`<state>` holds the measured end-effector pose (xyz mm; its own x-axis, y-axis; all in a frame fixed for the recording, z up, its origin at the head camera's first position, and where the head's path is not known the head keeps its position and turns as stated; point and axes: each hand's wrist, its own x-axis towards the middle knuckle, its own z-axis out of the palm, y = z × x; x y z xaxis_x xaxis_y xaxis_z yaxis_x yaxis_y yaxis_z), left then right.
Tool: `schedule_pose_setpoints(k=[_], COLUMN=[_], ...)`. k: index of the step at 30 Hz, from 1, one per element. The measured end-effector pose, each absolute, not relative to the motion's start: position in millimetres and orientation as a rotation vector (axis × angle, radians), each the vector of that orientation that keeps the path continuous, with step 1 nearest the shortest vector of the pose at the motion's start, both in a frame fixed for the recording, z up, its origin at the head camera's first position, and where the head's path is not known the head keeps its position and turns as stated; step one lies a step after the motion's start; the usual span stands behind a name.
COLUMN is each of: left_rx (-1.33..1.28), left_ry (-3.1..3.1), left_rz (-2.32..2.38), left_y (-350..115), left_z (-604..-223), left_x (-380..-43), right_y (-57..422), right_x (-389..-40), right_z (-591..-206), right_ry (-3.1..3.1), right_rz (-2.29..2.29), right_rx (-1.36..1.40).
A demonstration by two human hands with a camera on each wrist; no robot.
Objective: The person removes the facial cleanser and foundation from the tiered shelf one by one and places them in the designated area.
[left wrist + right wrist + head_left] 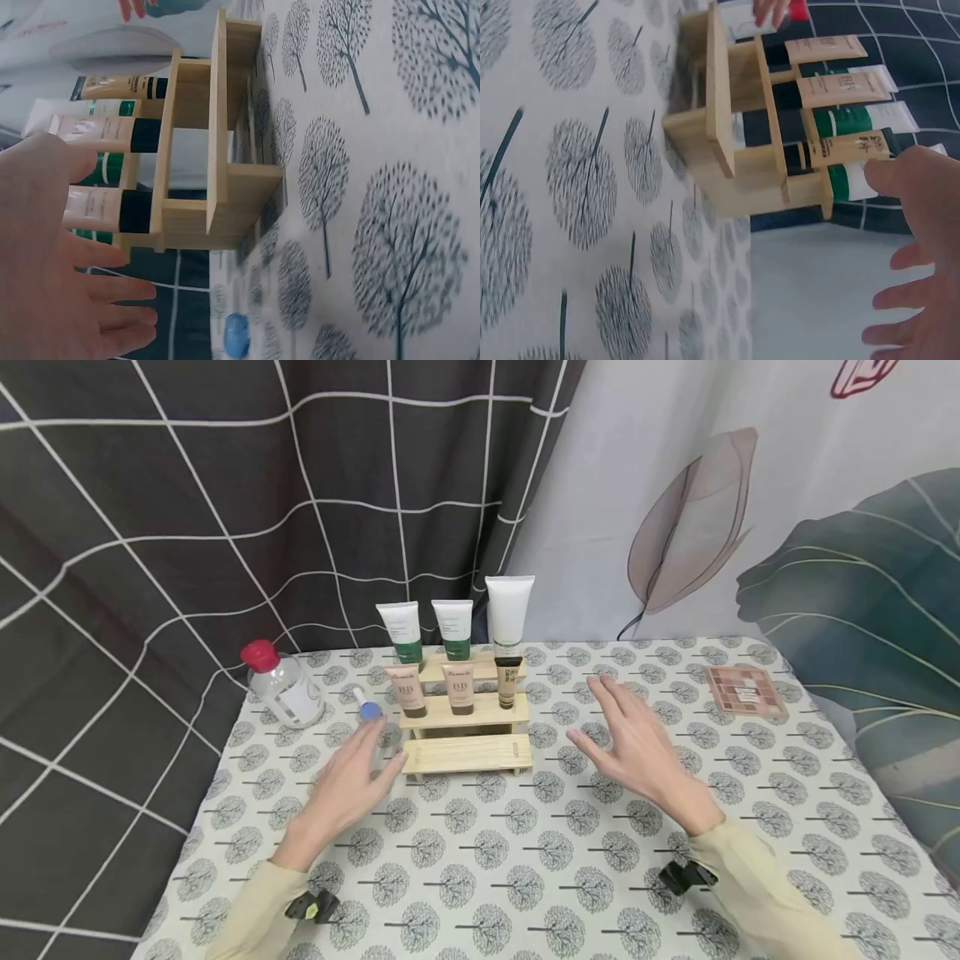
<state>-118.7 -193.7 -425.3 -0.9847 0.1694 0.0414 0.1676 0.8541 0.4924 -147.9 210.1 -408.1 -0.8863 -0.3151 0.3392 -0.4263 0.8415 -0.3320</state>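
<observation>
A three-step wooden rack (468,753) stands on the table between my hands. Three white and green tubes stand on its top step, the tallest tube (510,612) at the right. On the middle step are two pink BB tubes (459,688) and a smaller gold tube with a black cap (507,683). The lowest step is bare. My left hand (347,781) hovers left of the rack, fingers extended, holding nothing. To the rack's right, my right hand (636,745) is spread, its palm facing inward and free of any object.
A clear bottle with a red cap (283,685) leans at the back left. Beyond my left fingertips lies a small blue and white item (367,705). An eyeshadow palette (747,691) lies at the back right. Curtains hang close behind the tree-patterned tablecloth (517,885).
</observation>
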Motion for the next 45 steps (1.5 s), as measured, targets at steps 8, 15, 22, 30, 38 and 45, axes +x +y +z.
schedule_pose_setpoints(k=[8,15,22,30,38,45], left_rx=[0.204,0.132,-0.019,-0.056,-0.076,-0.061], left_ry=[2.917,2.720,2.600,2.597,2.616,2.604], left_rz=[1.098,1.448,1.547,1.570,1.572,1.609], left_y=[-189,-182,-168,-162,-161,-161], left_z=[-439,-456,-466,-477,-481,-485], left_x=[-129,-139,-146,-148,-145,-147], right_y=[184,157,140,121,112,110], right_x=[-164,-176,-187,-200,-204,-207], right_z=[-413,-420,-427,-433,-439,-442], right_ry=[-2.581,-2.472,-2.468,-2.384,-2.346,-2.337], right_rz=[0.925,1.234,1.362,1.512,1.516,1.453], right_rx=[0.616,0.609,0.575,0.589,0.556,0.561])
